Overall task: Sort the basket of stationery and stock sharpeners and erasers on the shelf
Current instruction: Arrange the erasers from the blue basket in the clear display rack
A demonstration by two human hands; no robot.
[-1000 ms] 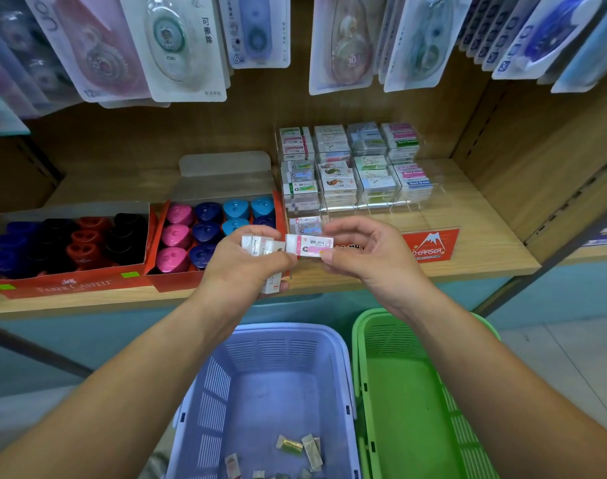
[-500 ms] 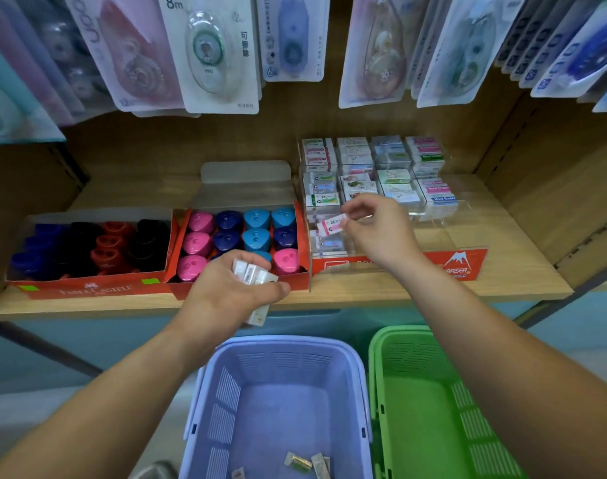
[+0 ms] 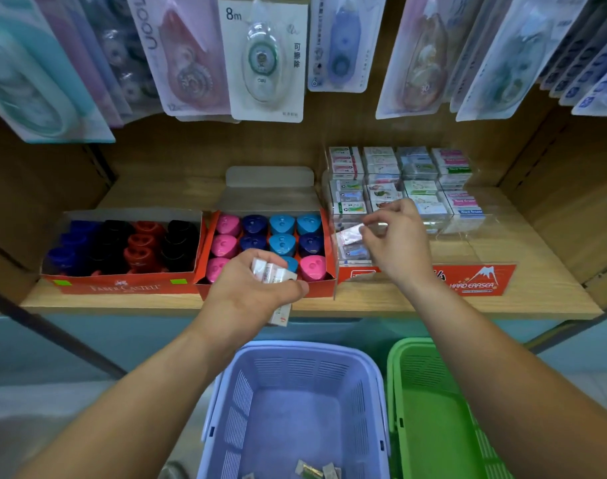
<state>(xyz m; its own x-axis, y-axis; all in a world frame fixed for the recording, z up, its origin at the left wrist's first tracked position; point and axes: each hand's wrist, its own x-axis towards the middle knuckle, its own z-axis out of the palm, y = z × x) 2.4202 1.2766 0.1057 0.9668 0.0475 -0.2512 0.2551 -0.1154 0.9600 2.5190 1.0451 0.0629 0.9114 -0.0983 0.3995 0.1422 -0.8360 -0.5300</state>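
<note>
far left box: red Faber-Castell carton on the shelf, full of dark blue, black and red sharpeners. nobody's touching it.

next box: pink and blue sharpeners in rows, looks pretty much full.

left hand: hovering right in front of that box, fingers curled round a little stack of wrapped erasers, thumb clamped across the front. one hangs out below the palm.

purple basket: down below, just a few small loose bits at the bottom, too small to tell what.

right hand: thumb and fingertips pinching one wrapped eraser by its end, at the front-left slot of the rack.

eraser rack: clear tiered tray with a red HARD ERASER front, rows of stacked erasers. the slot the right hand's at looks like the emptiest one.

green basket: beside the purple one, can't see anything in it.

handling, imo: these are light, slightly squishy blocks in slick sleeves, not fragile. best pinched on the short ends or flat faces, one at a time. that left-hand stack could easily fan out and slide if the thumb eases off.
</note>
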